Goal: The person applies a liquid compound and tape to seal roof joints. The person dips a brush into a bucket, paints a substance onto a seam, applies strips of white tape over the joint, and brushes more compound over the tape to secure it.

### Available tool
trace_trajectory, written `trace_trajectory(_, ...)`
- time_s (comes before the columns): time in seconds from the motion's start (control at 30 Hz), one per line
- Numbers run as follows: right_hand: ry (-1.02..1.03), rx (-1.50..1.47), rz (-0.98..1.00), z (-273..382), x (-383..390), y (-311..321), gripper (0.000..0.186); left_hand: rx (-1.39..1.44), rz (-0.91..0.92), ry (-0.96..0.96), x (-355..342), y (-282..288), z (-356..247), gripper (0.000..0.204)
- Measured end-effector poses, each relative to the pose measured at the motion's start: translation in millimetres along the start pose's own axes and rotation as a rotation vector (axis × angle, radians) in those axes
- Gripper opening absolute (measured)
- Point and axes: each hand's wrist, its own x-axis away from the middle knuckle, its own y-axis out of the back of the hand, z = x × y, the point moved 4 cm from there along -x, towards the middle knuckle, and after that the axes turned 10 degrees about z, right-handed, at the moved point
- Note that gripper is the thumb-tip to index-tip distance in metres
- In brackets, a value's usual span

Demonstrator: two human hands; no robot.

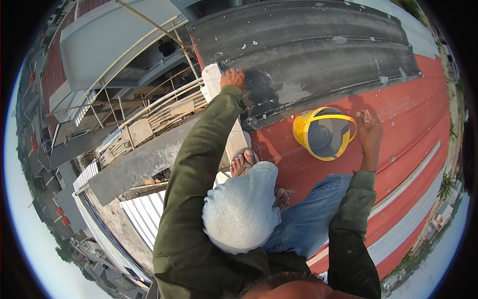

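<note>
My left hand (233,78) is at the upper middle, with its fingers bent down at the top of a pale wall edge (212,79), beside a dark grey coated sheet (318,45). Anything under those fingers is hidden. To the right, my right hand (369,130) is closed, its fingers curled close beside the handle of a yellow bucket (300,130). Whether it grips the handle or something small, I cannot make out. Grey material (323,137) shows inside the bucket, which stands tilted on the red roof sheet (279,164).
My sandalled foot (243,162) rests on the narrow wall top. Left of it the roof ends at a drop, with bamboo scaffolding (164,107), a grey concrete ledge (134,159) and white corrugated sheets (144,214) below. Red and white roofing (408,164) extends right.
</note>
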Motion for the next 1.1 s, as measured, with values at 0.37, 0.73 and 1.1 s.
trace_trajectory(0.37,-0.163,-0.06,-0.001,-10.3,22.3,29.1,0.033,-0.216,0.306,0.045,-41.9,-51.4,8.0,0.025)
trace_trajectory(0.73,-0.123,-0.173,0.001,3.9,12.2,15.5,0.031,0.381,0.476,-0.239,-4.6,-25.4,-41.9,0.027)
trace_trajectory(1.1,-0.062,-0.113,0.036,16.3,17.9,15.8,0.033,0.083,0.458,-0.5,95.6,-70.1,-97.3,0.034)
